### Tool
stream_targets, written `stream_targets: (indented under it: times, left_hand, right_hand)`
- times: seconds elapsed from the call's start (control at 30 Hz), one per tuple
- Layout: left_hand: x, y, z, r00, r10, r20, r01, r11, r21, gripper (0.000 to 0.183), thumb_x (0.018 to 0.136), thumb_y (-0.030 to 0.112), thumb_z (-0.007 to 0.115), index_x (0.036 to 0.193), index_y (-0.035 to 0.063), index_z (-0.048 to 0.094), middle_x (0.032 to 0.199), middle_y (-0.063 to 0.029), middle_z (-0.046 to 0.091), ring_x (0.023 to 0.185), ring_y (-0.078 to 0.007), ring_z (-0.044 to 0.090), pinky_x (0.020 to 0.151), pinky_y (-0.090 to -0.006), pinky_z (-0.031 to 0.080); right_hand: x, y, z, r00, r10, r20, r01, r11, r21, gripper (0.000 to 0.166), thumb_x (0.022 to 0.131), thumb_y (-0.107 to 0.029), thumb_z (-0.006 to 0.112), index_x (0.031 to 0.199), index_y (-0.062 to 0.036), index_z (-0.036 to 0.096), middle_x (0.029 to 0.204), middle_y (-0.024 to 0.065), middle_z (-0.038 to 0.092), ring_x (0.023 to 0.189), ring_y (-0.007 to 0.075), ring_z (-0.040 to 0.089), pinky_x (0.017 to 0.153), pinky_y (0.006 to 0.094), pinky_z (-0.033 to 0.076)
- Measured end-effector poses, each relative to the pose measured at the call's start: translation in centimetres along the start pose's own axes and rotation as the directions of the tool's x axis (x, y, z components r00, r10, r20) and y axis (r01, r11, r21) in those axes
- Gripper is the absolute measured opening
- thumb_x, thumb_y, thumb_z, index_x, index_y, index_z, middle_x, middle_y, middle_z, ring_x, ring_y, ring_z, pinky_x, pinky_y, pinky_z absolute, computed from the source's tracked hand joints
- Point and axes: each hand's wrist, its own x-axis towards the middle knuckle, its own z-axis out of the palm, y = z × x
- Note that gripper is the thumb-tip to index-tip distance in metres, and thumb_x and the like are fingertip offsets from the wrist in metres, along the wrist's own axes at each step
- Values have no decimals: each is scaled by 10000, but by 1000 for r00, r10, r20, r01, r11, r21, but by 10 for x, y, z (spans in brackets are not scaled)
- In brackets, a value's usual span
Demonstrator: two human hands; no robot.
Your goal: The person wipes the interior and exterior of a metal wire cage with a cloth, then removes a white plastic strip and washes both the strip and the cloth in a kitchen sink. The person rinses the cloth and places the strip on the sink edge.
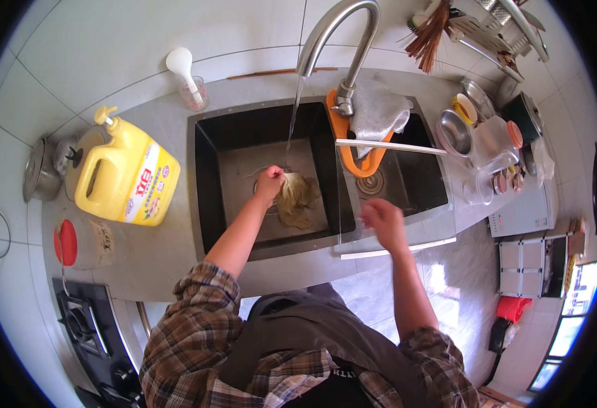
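Observation:
My left hand (pixel 269 184) is inside the left basin of a black double sink (pixel 207 173), its fingers pinched on the pale stem end of a limp, yellowish-green leafy vegetable (pixel 298 199). The leaves hang down towards the basin floor. A thin stream of water (pixel 295 112) from the curved metal faucet (pixel 369 30) falls close beside the stem. Away from the vegetable, my right hand (pixel 384 220) is raised over a clear panel (pixel 405 199) at the near side of the right basin. Its fingers look curled but are motion-blurred; nothing is plainly visible in them.
An orange tray (pixel 343 158) and a silvery cloth (pixel 380 109) lie around the faucet base. Left of the sink stand a yellow detergent jug (pixel 125 173) and a red-lidded jar (pixel 81 245). Metal bowls (pixel 454 132) and clear containers (pixel 495 140) crowd the right counter.

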Motion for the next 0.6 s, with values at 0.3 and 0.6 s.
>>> stream_targets:
  times: [0.3,0.6]
  left_hand:
    - [-69,98,-12,900,432,-65,-416,892,177,37,791,29,543,822,24,523,850,-61,607,762,-102,561,674,-240,441]
    - [-59,70,-21,890,426,-162,-390,896,211,81,745,7,590,800,25,534,868,-94,614,750,-172,596,648,-259,463]
  right_hand:
    - [109,2,167,889,128,439,-441,497,747,375,888,-309,415,1083,5,480,1033,127,541,998,246,507,802,380,452]
    - [143,8,202,977,213,16,-167,715,679,280,728,81,487,996,35,551,871,107,600,746,219,595,645,296,486]
